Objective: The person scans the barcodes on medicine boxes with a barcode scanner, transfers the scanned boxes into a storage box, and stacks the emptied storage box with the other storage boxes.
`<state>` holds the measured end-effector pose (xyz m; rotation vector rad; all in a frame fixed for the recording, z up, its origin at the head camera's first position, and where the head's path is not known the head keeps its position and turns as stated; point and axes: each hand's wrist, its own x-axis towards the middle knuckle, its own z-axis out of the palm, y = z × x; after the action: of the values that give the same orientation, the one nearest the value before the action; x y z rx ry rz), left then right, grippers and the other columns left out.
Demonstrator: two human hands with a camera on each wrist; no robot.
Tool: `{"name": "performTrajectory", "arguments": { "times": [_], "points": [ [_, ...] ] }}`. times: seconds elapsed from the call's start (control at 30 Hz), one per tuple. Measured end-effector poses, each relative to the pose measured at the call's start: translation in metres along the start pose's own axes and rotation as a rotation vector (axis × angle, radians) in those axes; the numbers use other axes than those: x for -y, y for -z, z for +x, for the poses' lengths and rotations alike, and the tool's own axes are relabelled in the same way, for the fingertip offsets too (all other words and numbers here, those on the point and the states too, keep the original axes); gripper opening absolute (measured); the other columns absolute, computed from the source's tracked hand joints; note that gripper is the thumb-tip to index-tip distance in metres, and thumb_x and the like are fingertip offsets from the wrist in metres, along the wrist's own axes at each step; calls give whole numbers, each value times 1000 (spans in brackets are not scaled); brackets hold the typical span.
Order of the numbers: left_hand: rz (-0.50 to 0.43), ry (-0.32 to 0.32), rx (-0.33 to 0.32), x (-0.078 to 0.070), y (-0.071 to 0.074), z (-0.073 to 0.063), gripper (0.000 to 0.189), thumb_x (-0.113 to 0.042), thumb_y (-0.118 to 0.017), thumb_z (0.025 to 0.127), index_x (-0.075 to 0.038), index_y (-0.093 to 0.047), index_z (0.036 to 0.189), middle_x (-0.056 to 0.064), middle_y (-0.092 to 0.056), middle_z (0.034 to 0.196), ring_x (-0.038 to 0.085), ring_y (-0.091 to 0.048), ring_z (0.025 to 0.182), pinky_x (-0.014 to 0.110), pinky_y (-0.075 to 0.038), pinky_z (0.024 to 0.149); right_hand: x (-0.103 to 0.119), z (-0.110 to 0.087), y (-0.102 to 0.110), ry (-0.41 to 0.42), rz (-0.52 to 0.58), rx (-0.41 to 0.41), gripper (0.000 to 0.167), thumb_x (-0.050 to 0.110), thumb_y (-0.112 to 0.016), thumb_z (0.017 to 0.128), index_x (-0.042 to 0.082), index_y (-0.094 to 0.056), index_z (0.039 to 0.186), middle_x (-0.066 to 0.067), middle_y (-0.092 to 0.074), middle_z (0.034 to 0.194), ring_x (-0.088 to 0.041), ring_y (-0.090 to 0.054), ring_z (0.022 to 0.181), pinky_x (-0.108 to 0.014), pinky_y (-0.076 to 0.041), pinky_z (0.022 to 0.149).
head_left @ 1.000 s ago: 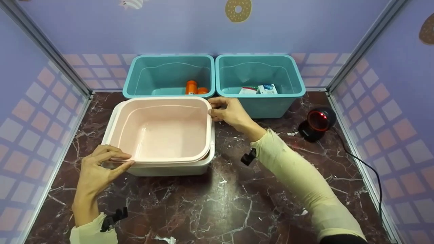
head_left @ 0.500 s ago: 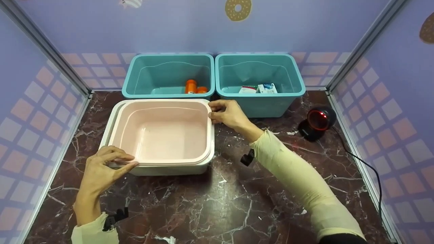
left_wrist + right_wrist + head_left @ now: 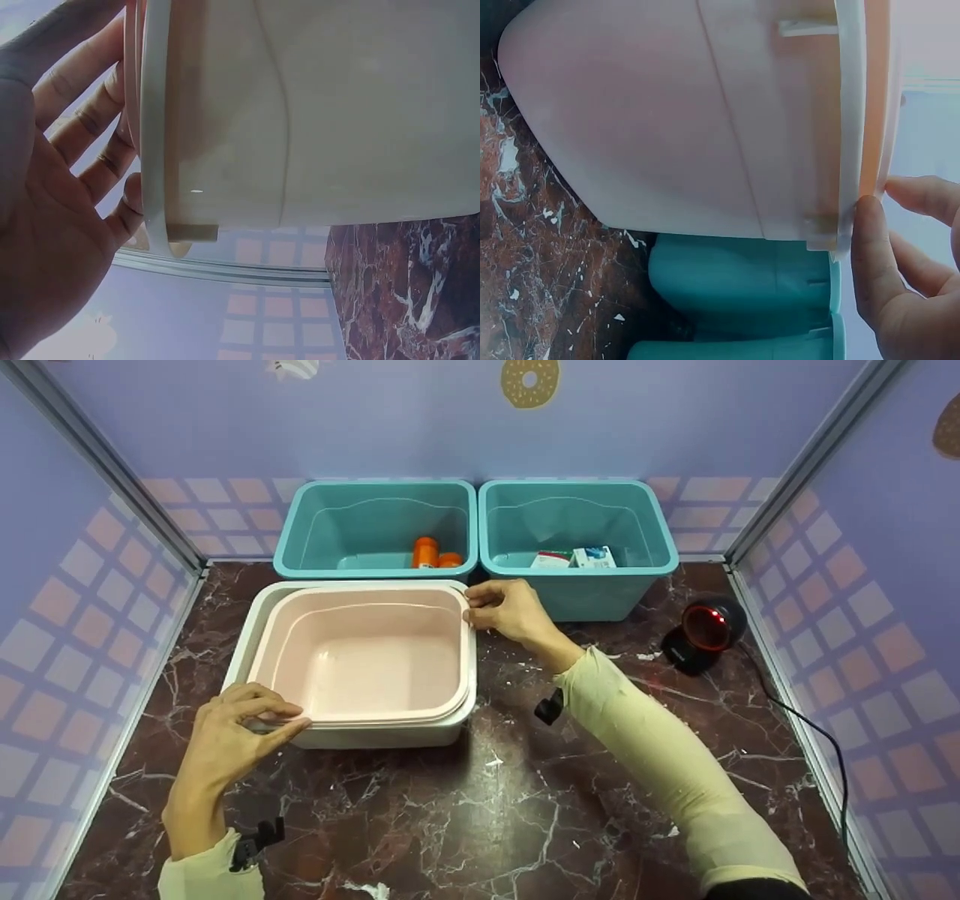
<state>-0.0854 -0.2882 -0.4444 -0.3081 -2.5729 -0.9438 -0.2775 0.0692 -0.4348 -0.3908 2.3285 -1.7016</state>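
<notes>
A pale pink plastic bin (image 3: 367, 660) sits nested in a larger white bin (image 3: 382, 737) on the dark marbled table. Its rim lies slightly above the white rim, with a wider gap on the left side. My left hand (image 3: 225, 735) pinches the pink rim at the front left corner between thumb and fingers. At the back right corner, my right hand (image 3: 514, 615) pinches the same rim. The right wrist view shows its thumb and fingertips at the pink rim (image 3: 875, 97), just above the white bin's edge. In the left wrist view, the white wall (image 3: 337, 112) fills much of the picture.
Two teal bins stand along the back wall. The left teal bin (image 3: 349, 529) holds orange bottles (image 3: 425, 553), the right teal bin (image 3: 577, 592) small boxes (image 3: 594, 557). A black scanner (image 3: 709, 626) with a cable (image 3: 806, 720) stands at the right.
The pink bin has shifted slightly right and sunk lower into the white bin, uncovering more of the white rim on the left. My left hand has moved slightly right with it.
</notes>
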Motion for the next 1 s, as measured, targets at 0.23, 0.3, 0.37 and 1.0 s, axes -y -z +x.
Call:
{"name": "performTrajectory", "arguments": {
  "times": [0.23,0.3,0.37,1.0],
  "points": [
    [-2,14,-1,-1,-1,0,18,-16,-92,68,-23,-81,80,-10,-68,81,-7,-54,82,7,-43,71,-5,0,1,9,6,-5,29,3,-77,82,0,-72,111,-16,-74,101,-11,-70,77,-29,-62,71],
    [19,8,-2,-2,-2,1,16,-16,-90,70,-22,-81,81,-10,-69,81,-5,-54,83,9,-41,74,-7,-1,3,9,6,-2,27,2,-76,84,0,-72,111,-16,-74,101,-14,-70,78,-31,-62,72],
    [35,0,-5,-4,-3,3,13,-16,-88,72,-21,-81,81,-9,-70,81,-1,-57,84,13,-41,77,-8,-2,5,9,-1,3,25,2,-75,86,0,-72,110,-16,-74,100,-20,-71,80,-34,-63,73],
    [159,9,41,-38,-13,40,21,-21,-78,85,-10,-77,104,10,-74,105,35,-62,106,48,-46,95,-19,-19,58,21,-231,-38,22,14,-73,90,7,-73,110,-12,-75,100,-13,-68,74,-24,-59,65]
  ]
}}
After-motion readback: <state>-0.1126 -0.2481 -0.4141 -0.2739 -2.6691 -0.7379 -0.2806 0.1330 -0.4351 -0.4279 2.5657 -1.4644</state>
